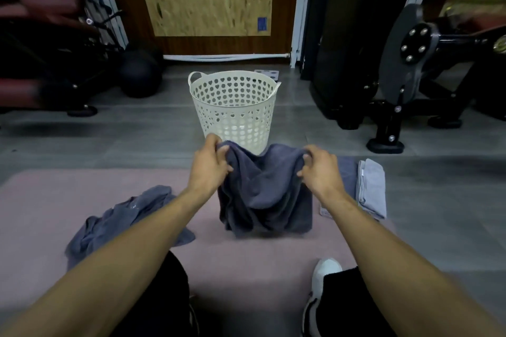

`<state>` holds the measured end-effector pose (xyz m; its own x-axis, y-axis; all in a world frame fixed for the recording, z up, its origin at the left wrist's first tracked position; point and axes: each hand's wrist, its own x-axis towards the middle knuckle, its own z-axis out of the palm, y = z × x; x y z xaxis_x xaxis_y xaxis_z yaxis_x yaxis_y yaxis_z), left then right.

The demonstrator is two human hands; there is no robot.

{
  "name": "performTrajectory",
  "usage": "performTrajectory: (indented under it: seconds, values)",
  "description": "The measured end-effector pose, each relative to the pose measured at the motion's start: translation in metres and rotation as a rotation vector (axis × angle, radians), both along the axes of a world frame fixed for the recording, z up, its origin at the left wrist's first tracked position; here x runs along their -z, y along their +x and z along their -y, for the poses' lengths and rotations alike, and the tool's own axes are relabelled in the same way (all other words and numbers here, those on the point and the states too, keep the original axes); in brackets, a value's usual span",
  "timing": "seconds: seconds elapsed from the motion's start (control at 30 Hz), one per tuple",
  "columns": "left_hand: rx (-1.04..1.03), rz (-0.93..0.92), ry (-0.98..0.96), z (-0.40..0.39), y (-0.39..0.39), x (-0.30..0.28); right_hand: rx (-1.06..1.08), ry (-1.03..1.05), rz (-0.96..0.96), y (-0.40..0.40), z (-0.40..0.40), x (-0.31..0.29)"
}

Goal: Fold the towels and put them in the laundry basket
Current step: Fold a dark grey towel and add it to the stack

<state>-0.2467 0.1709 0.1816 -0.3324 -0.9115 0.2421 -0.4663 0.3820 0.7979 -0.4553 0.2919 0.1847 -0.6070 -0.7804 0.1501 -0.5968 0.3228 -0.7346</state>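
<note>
A dark grey towel (262,194) hangs rumpled in front of me over the pink mat (246,257). My left hand (209,165) grips its upper left edge and my right hand (319,169) grips its upper right edge. Its lower end touches the mat. A cream laundry basket (235,109) with heart-shaped holes stands upright on the floor just beyond the towel. A crumpled blue-grey towel (120,219) lies on the mat to the left, partly under my left forearm. A folded light grey towel (372,189) lies to the right, beside a darker folded one (347,175).
Black gym machines stand at the back left (54,57) and back right (410,63). A dark ball (139,74) sits on the grey floor left of the basket. My knees and a white shoe (323,279) are at the bottom.
</note>
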Motion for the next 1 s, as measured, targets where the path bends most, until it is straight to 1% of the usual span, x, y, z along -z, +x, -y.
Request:
performTrajectory:
  seconds: [0.07, 0.13, 0.2, 0.23, 0.27, 0.33, 0.37, 0.43, 0.47, 0.5, 0.53, 0.57, 0.6, 0.63, 0.67, 0.7, 0.73, 0.77, 0.83, 0.9, 1.0]
  values:
    - [0.002, -0.088, 0.052, -0.003, 0.001, -0.004, 0.035, -0.06, 0.041, -0.003, -0.001, -0.003]
    - [-0.035, -0.224, 0.038, -0.006, 0.002, -0.009, 0.07, -0.072, 0.045, 0.002, -0.006, -0.009]
    - [-0.107, -0.376, -0.043, -0.009, 0.001, -0.019, 0.122, -0.143, -0.021, 0.01, -0.013, -0.017]
    - [-0.132, -0.408, -0.07, -0.011, 0.0, -0.022, 0.148, -0.189, -0.071, 0.013, -0.017, -0.021]
    - [-0.15, -0.399, -0.08, -0.011, -0.001, -0.024, 0.169, -0.213, -0.107, 0.015, -0.02, -0.025]
    - [-0.183, -0.272, -0.016, -0.005, -0.004, -0.017, 0.2, -0.156, -0.115, 0.013, -0.019, -0.024]
    - [-0.191, -0.19, 0.045, 0.001, -0.006, -0.01, 0.21, -0.066, -0.106, 0.009, -0.015, -0.021]
    - [-0.185, -0.007, 0.175, 0.014, -0.011, 0.003, 0.207, 0.182, -0.092, 0.0, -0.005, -0.01]
    - [-0.189, 0.08, 0.241, 0.023, -0.013, 0.008, 0.183, 0.297, -0.066, -0.006, 0.003, -0.006]
    - [-0.195, 0.15, 0.31, 0.032, -0.016, 0.009, 0.161, 0.365, -0.003, -0.012, 0.012, -0.005]
    - [-0.198, 0.172, 0.375, 0.041, -0.02, 0.008, 0.134, 0.397, 0.088, -0.017, 0.021, -0.004]
    - [-0.192, 0.145, 0.436, 0.052, -0.025, 0.007, 0.11, 0.374, 0.182, -0.022, 0.031, -0.005]
    - [-0.184, 0.071, 0.471, 0.064, -0.029, 0.004, 0.086, 0.316, 0.225, -0.028, 0.043, -0.007]
    - [-0.176, -0.028, 0.46, 0.074, -0.034, 0.0, 0.075, 0.231, 0.217, -0.032, 0.055, -0.012]
    - [-0.178, -0.134, 0.38, 0.084, -0.038, -0.004, 0.087, 0.126, 0.17, -0.037, 0.066, -0.017]
    - [-0.181, -0.207, 0.253, 0.092, -0.041, -0.009, 0.11, 0.015, 0.108, -0.04, 0.073, -0.025]
    - [-0.174, -0.236, 0.13, 0.098, -0.042, -0.014, 0.123, -0.093, 0.056, -0.041, 0.079, -0.033]
    - [-0.149, -0.22, 0.036, 0.1, -0.044, -0.017, 0.122, -0.166, 0.015, -0.042, 0.084, -0.038]
    - [-0.098, -0.147, -0.04, 0.106, -0.045, -0.017, 0.1, -0.189, -0.024, -0.043, 0.09, -0.043]
    - [-0.116, -0.194, -0.022, 0.11, -0.042, -0.011, 0.107, -0.181, -0.005, -0.045, 0.091, -0.038]
    - [-0.179, -0.278, 0.07, 0.106, -0.031, 0.006, 0.127, -0.178, 0.075, -0.043, 0.085, -0.02]
